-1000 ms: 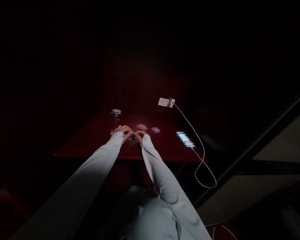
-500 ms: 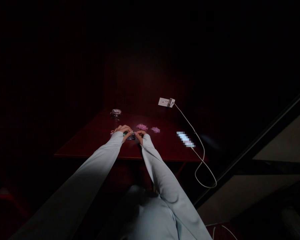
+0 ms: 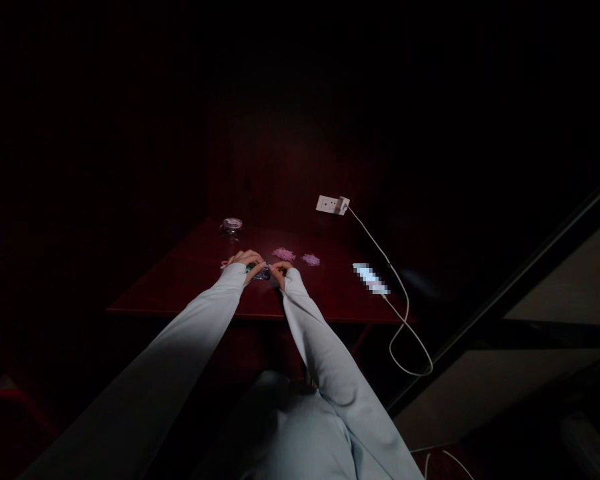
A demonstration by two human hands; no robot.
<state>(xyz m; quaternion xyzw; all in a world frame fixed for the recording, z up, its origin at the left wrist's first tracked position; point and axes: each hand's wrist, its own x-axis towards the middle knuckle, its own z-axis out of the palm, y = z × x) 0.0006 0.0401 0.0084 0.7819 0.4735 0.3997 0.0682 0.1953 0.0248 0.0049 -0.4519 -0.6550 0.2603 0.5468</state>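
Observation:
Over the dark red table, my left hand (image 3: pixel 247 258) curls its fingers round a small dark, shiny object (image 3: pixel 263 273), whose kind I cannot make out. A bit of green shows beneath that hand. Just to the right, my right hand (image 3: pixel 281 268) has thumb and fingers pinched together at the object's right side. Whatever is between those fingertips is too small to name. Beyond the hands lie a pile of small pink pieces (image 3: pixel 283 255) and a smaller pinkish-purple pile (image 3: pixel 311 259). More pink pieces (image 3: pixel 224 265) peek out left of my left hand, partly hidden by it.
A clear jar with a pale lid (image 3: pixel 232 225) stands at the table's back left. On the right lies a phone with a blurred-out screen (image 3: pixel 371 279). Its white cable (image 3: pixel 409 307) loops past the table edge up to a wall socket (image 3: pixel 329 204). The surroundings are very dark.
My right fingertips have shifted very slightly at the small object, and its visible part looks a little different. The piles, jar and phone stay where they were.

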